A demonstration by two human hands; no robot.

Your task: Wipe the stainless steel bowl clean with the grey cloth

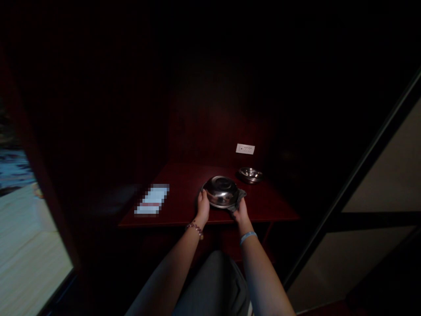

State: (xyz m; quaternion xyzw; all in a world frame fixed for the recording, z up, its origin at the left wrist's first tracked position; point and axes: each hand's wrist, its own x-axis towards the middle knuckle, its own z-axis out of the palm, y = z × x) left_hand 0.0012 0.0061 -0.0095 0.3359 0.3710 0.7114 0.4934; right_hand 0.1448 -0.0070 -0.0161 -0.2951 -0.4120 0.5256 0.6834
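A shiny metal bowl (pixel 221 189) is held above the front of the dark red desk (pixel 184 180), its underside turned up toward me. My left hand (pixel 203 206) grips the bowl's left rim, with the thumb on the outside. On the right rim, my right hand (pixel 242 210) presses a crumpled dark grey cloth (pixel 237 202) against the metal; its fingers are partly hidden by the cloth and bowl. Farther back on the right of the desk stands another metal bowl (pixel 250 174), upright, perhaps with more stacked in it.
A blurred-out flat whitish item (pixel 153 199) lies at the desk's left. A white socket plate (pixel 245 149) is on the back wall. Dark panels enclose both sides. A framed sliding panel (pixel 381 175) stands at right, and a pale wooden surface (pixel 26 237) shows at far left.
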